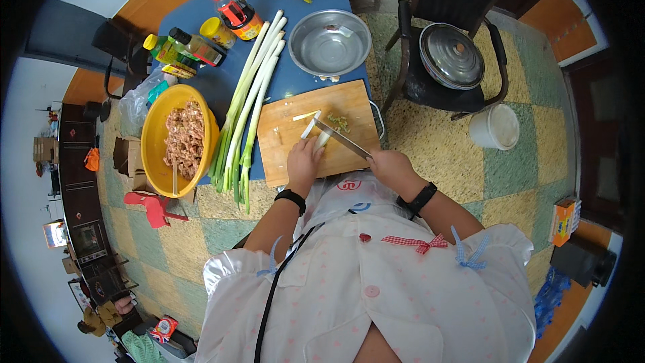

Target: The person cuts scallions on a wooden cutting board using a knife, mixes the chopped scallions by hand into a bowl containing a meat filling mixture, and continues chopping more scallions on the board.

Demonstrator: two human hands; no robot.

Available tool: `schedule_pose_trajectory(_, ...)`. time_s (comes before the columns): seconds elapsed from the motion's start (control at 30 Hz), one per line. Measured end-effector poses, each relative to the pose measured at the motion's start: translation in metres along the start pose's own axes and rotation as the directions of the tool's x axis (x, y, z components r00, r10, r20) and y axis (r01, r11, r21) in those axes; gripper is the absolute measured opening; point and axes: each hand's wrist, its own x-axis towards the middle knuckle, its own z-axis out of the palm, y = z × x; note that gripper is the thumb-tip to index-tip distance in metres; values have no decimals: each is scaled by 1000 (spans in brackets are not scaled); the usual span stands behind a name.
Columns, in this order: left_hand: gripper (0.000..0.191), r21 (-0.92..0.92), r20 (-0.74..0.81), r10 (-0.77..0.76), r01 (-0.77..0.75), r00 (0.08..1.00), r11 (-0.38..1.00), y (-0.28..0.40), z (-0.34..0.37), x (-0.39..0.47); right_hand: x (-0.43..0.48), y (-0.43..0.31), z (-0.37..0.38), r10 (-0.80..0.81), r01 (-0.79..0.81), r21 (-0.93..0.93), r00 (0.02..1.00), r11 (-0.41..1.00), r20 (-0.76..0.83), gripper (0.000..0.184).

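My right hand (392, 169) grips the handle of a kitchen knife (345, 141), whose blade slants across the wooden cutting board (282, 161). Under my left hand (304, 161), a piece of scallion stalk (321, 140) is pinned against the board, close beside the blade. Another white length of scallion (310, 125) lies near the knife's tip, and a thinner strip is just beyond it. Chopped scallion bits (338, 122) sit in a small heap on the far side of the blade. My left fingertips are partly hidden.
Whole scallions (252, 111) lie left of the board, beside a yellow basin (214, 133) of minced meat (184, 141). A steel bowl (330, 68) stands beyond the board. Bottles (242, 17) and a yellow-lidded jar (217, 32) occupy the blue table's far left. A lidded pot (452, 55) rests on a chair at right.
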Motion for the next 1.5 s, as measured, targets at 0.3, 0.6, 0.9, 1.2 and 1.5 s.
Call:
schedule_pose_trajectory(0.3, 15, -42, 28, -39, 40, 999, 998, -2, 5, -4, 4, -2, 5, -19, 23, -115, 999, 993, 34, 19)
schedule_pose_trajectory(0.6, 11, 58, 104, -23, 17, 994, 998, -5, 4, 2, 16, -12, -6, -9, 33, -166, 990, 986, 143, 17)
schedule_pose_trajectory(0.9, 13, 55, 29, -28, 26, 999, 998, -12, 18, -1, 40, -17, 17, 54, -32, -185, 992, 982, 115, 19)
schedule_pose_trajectory(1.2, 14, -19, 69, -93, 95, 993, 995, -5, 14, -4, 25, -4, 19, 19, -18, -40, 999, 999, 41, 26)
schedule_pose_trajectory(1.5, 13, 10, 77, -12, 11, 997, 1000, -5, 7, -1, 11, -12, 10, -5, 18, -135, 995, 991, 98, 16)
